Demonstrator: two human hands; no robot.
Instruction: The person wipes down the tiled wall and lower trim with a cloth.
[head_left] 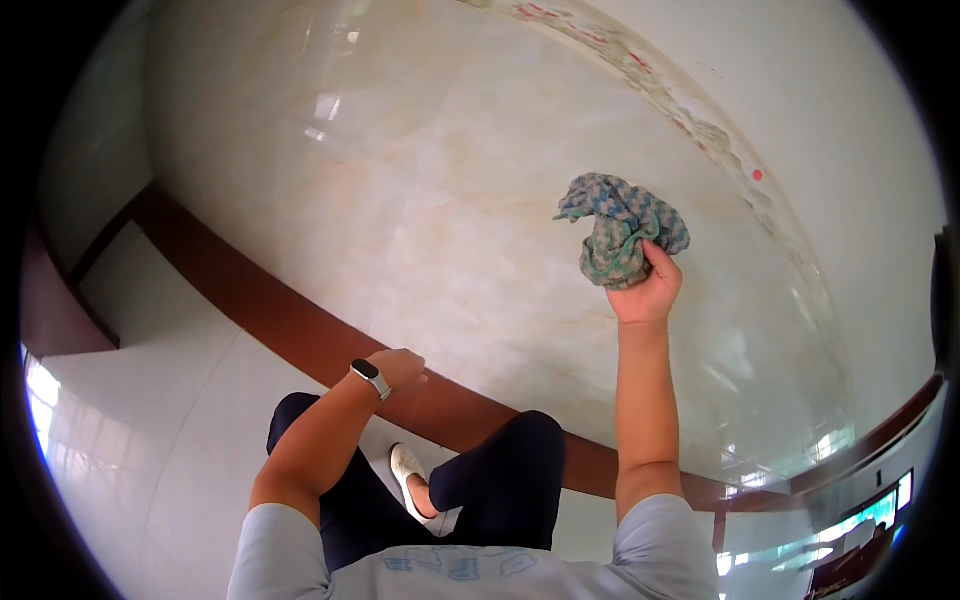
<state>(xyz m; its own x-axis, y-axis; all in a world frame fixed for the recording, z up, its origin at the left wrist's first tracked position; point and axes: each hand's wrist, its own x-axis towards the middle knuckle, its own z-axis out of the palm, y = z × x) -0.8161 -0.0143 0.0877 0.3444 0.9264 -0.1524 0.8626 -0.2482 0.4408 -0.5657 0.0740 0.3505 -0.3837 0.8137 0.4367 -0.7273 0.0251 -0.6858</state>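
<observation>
My right hand (pixel 648 292) is closed around a crumpled, patterned cleaning cloth (pixel 622 225) in blue, green and beige. The cloth bunches up beyond my fingers against the glossy, cream marbled tile wall (pixel 430 200); whether all of it touches the tile cannot be made out. Lower down, my left hand (pixel 401 369) is curled in near the dark brown skirting strip (pixel 290 335), with a watch on its wrist. No object shows in it, and its fingers are partly hidden.
Pale floor tiles (pixel 165 400) lie below the brown strip. My bent knees and one light shoe (pixel 405 470) are close to the wall. A raised decorative border (pixel 700 130) curves along the upper right, beside a small red dot (pixel 757 175). Dark furniture (pixel 60 290) stands at the left.
</observation>
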